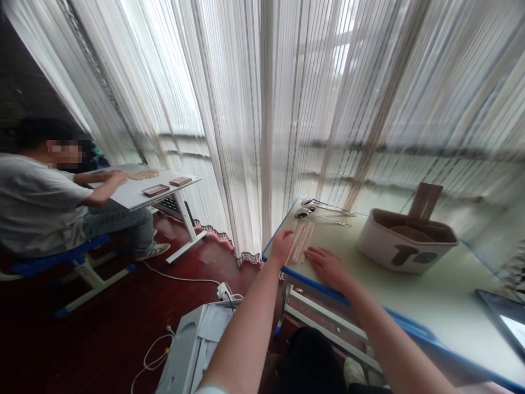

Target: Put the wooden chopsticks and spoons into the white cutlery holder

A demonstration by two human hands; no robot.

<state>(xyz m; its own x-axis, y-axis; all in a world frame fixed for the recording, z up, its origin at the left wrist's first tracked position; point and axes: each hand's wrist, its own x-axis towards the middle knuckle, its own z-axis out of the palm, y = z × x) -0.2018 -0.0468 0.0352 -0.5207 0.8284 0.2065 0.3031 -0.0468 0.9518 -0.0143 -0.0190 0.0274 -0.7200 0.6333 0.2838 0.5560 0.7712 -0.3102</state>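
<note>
Several pale, thin sticks, which look like chopsticks (302, 239), lie side by side near the table's left corner. Against their left side is my left hand (282, 248), its fingers curled in; whatever they grip is hidden. My right hand (328, 266) rests low on the tabletop just right of the sticks, fingers stretched out and holding nothing. Beyond them lie metal ladles or large spoons (305, 213), handles pointing right. Farther right stands a white and brown container (404, 249) with a brown slatted piece (426, 201) upright at its back.
A blue-edged table (426, 298) carries these things, with a dark-framed screen (506, 314) at its right. White curtains (246, 109) hang behind. On the left a person (45, 202) sits at another table (135, 191). Below stand a white cabinet (184, 342) and cables (153, 361).
</note>
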